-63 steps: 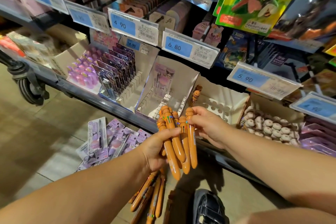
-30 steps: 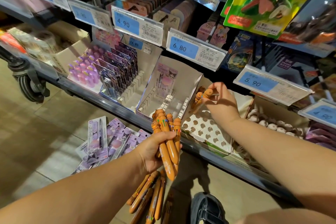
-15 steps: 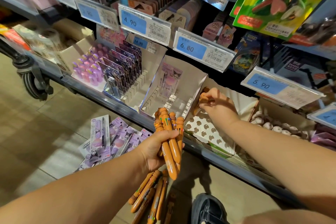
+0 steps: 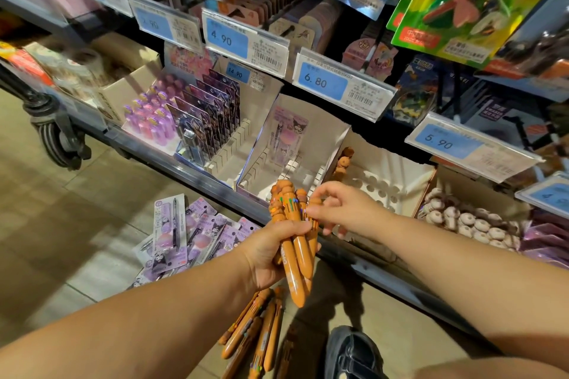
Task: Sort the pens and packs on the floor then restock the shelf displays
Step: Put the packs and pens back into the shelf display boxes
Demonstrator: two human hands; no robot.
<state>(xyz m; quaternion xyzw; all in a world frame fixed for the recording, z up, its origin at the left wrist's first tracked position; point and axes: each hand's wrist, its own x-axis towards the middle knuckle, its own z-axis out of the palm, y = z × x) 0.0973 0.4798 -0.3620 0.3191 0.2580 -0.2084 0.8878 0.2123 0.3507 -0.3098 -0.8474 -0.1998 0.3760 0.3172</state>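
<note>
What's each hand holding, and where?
Left hand grips the bundle of orange pens mid-barrel. Right hand pinches one of those pens near its top.

Only prices are legible, each on the blue panel of a shelf tag — the 4.90 tag [image 4: 228, 38] hangs above the dark purple packs [image 4: 206, 120]; the small 14.90 tag [image 4: 235, 73] sits on the white display box [image 4: 264, 104] behind them; the 6.80 tag [image 4: 315, 80] and 5.90 tag [image 4: 438, 141] follow rightward; barcodes and small print are too fine to read.
</note>
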